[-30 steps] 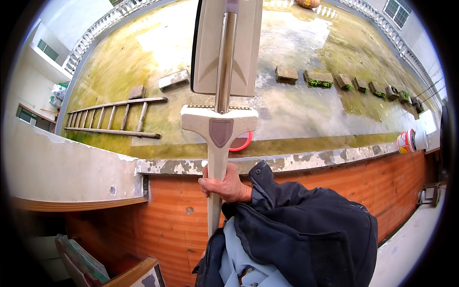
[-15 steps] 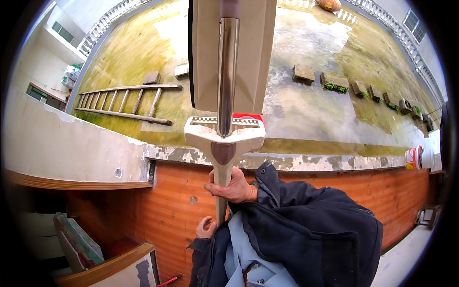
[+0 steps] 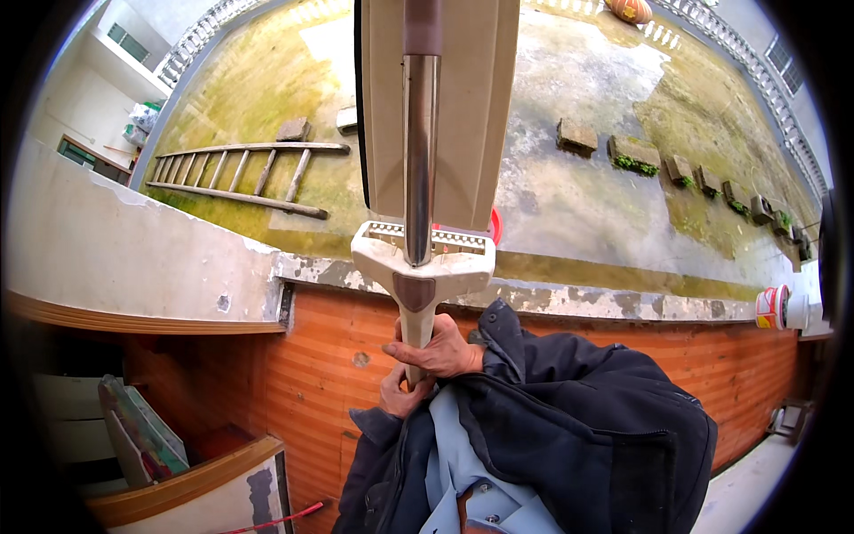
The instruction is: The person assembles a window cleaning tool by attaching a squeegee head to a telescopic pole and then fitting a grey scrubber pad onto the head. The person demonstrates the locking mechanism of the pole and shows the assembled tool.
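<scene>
A pole-like tool rises in front of me, with a shiny metal shaft (image 3: 421,151) and a white forked bracket (image 3: 374,252) carrying a toothed bar. Its exact kind I cannot make out. My right hand (image 3: 447,349) is wrapped around the narrow white handle under the bracket. Just below it, my left hand (image 3: 403,392) closes on the handle's lower end, fingers partly hidden. A long beige panel (image 3: 480,107) stands behind the shaft, its top cut off; whether it is joined to the tool I cannot tell. Part of a red round thing (image 3: 497,224) peeks out behind it.
Ahead runs a low wall with a peeling top (image 3: 587,301); beyond it lie a wooden ladder (image 3: 249,178) and several stone blocks (image 3: 633,151) on a mossy yard. A bucket (image 3: 772,307) stands at the right. At the lower left, an open cabinet (image 3: 191,485) holds flat items.
My left hand has moved up from beside the handle to close on its lower end. The bracket sits slightly lower and further right. My right hand keeps its grip.
</scene>
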Demonstrator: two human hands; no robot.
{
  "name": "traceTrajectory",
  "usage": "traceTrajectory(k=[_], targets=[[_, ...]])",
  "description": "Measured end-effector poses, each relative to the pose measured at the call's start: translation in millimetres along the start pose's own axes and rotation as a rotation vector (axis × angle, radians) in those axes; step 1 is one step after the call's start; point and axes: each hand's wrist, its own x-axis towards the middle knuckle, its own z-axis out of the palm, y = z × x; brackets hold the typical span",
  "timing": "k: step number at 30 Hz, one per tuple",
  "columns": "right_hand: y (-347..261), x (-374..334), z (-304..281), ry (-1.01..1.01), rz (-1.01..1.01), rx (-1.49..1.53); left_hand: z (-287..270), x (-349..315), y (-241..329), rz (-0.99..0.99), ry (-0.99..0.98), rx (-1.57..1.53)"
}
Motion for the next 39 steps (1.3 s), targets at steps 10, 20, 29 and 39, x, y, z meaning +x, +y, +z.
traceTrajectory(k=[10,20,29,39], targets=[[12,-5,4,-0.042,-0.001,-0.095,-38,1,16,0.053,-0.092,-0.162],[9,-4,8,-0.123,-0.184,-0.120,-57,19,59,0.014,-0.141,-0.350],[-3,4,8,-0.099,-0.324,-0.333,-11,1,-3,-0.051,0.014,0.086],[-1,6,11,-0.239,-0.314,-0.368,9,-8,-27,0.073,0.329,-0.009]])
